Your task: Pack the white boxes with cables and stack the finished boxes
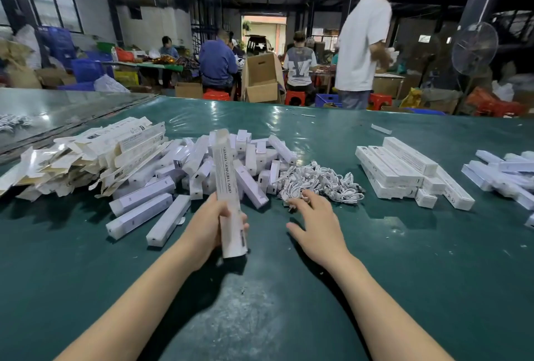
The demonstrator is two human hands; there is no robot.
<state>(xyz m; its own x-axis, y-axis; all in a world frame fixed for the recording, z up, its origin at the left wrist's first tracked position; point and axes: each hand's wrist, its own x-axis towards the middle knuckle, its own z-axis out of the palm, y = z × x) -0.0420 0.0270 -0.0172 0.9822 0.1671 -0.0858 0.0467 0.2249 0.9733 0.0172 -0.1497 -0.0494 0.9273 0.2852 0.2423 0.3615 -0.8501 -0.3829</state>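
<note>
My left hand (206,227) grips a long white box (228,187) near its lower end and holds it upright over the green table (289,288). My right hand (316,222) lies palm down with fingers spread, its fingertips at the near edge of a heap of coiled white cables (320,180). Whether a fingertip pinches a cable I cannot tell. Behind my left hand lies a jumble of white boxes (202,170). A stack of white boxes (404,172) stands to the right of the cables.
Flat unfolded box sleeves (86,155) are piled at the left. More white boxes (505,175) lie at the far right edge. A person in a white shirt (361,42) stands beyond the table. Others sit among cardboard boxes (260,77) and red stools.
</note>
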